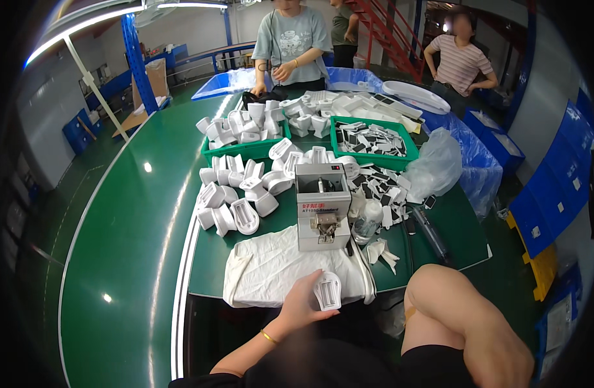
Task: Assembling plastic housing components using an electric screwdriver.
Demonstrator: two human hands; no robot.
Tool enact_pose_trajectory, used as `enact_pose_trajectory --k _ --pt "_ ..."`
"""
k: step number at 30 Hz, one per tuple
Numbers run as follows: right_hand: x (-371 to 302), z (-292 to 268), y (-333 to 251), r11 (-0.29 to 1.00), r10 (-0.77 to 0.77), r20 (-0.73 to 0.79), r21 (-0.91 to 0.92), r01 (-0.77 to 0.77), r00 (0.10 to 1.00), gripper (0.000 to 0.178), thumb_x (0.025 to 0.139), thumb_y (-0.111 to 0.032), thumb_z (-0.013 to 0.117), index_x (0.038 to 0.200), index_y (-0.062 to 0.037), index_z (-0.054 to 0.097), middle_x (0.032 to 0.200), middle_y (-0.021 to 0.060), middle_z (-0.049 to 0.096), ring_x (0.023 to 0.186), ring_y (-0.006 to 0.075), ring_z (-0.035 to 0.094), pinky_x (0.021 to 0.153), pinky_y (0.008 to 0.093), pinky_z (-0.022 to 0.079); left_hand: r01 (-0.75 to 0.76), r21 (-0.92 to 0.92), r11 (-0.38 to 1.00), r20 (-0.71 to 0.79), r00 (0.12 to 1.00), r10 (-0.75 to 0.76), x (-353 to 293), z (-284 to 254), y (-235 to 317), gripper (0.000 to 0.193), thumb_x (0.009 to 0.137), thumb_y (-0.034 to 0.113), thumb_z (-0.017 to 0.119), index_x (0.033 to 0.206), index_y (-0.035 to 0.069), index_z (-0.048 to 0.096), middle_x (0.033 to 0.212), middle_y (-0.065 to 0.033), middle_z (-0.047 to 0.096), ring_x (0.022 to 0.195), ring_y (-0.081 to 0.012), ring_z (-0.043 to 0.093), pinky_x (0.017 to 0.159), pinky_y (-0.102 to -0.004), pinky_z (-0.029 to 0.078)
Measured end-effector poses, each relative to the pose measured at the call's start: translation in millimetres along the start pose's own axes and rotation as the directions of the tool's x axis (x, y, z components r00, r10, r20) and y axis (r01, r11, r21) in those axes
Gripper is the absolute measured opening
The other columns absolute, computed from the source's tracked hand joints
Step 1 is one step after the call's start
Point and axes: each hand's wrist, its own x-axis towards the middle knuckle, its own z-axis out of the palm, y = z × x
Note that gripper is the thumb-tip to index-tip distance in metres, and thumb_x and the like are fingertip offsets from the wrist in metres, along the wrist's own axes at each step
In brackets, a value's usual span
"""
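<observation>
Between the thumb and fingers of my left hand [301,299] is a white plastic housing [327,291]. Its rounded recess with slots faces up, above the near edge of a white cloth [271,265]. Beyond the cloth stands a small grey benchtop machine [323,223] with a metal fixture on its front; the housing is apart from it. My right arm is sharply bent at the lower right, elbow toward the table. My right hand [500,362] hangs there, blurred, off the table, with its fingers not clearly visible.
Several similar white housings [246,216] lie left of the machine and fill a green bin [235,154]. Another green bin [374,158] holds small black-and-white pieces. A clear bottle [368,223], plastic bag [436,165] and dark tubular tool [429,233] lie right. Someone [291,48] works across the table.
</observation>
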Motion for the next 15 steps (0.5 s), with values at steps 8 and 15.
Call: enact_pose_trajectory --k 8,15 --pt "-33 -16 5 0.984 0.162 0.171 0.048 -0.173 0.972 0.022 0.097 -0.017 0.054 0.106 0.0003 0.065 0.1 0.0161 0.07 0.113 0.0316 0.058 0.104 0.0491 0.037 0.039 -0.036 0.999 0.011 0.999 -0.038 3 -1 3 0.099 0.058 0.038 0.09 0.136 -0.005 0.045 0.125 -0.0202 0.057 0.115 -0.0361 0.054 0.099 -0.0404 0.044" --pt "-33 6 49 0.947 0.029 -0.655 -0.223 -0.23 0.755 0.024 0.1 -0.031 0.052 0.094 -0.0082 0.051 0.093 0.012 0.07 0.104 0.0289 0.059 0.102 0.0505 0.033 0.054 -0.008 0.999 0.027 0.998 -0.053 2 0 0 0.1 0.057 0.037 0.091 0.135 -0.006 0.045 0.125 -0.0215 0.057 0.116 -0.0372 0.054 0.1 -0.0414 0.044"
